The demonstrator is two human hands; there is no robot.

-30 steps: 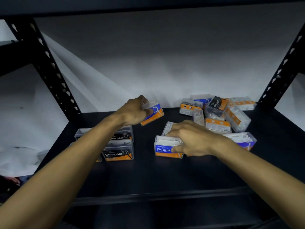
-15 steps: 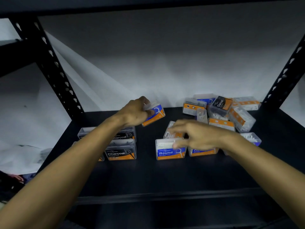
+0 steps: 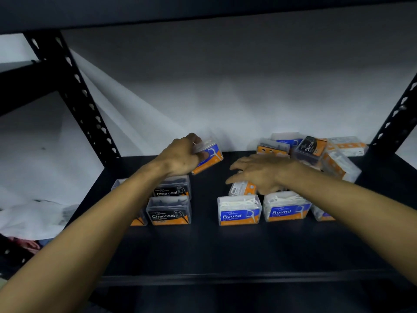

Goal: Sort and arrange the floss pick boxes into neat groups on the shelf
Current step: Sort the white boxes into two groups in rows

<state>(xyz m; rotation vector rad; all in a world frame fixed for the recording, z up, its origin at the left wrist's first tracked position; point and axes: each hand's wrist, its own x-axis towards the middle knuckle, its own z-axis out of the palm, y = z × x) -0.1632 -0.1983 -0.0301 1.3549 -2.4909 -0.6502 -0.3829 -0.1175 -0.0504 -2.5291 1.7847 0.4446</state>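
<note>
Change: since half a second ago the right hand (image 3: 264,171) has lifted off the front Round box and drawn back toward the rear pile; the left hand has kept its box tilted in the air at the same spot.
Shelf (image 3: 225,249): dark board between black slotted uprights, white sheet behind.
Rear pile (image 3: 316,152): jumbled floss pick boxes at the back right, lying at odd angles, a black Charcoal one on top.
Charcoal group (image 3: 168,210): boxes standing in two rows at the left, labels forward; the left forearm hides part of them.
Round group: first Round box (image 3: 239,210) and second Round box (image 3: 286,206) stand side by side at the front centre, labels forward; a further box just right of them is mostly hidden by the right forearm.
Loose box (image 3: 242,188): lies on its side just behind the first Round box, under the right hand's fingers; whether they touch it cannot be told.
Right hand: palm down, fingers straight and spread, holding nothing.
Left hand (image 3: 180,155): fingers curled over the top of a blue-and-orange box (image 3: 209,157), thumb beneath, the box raised clear of the shelf and tilted.
</note>
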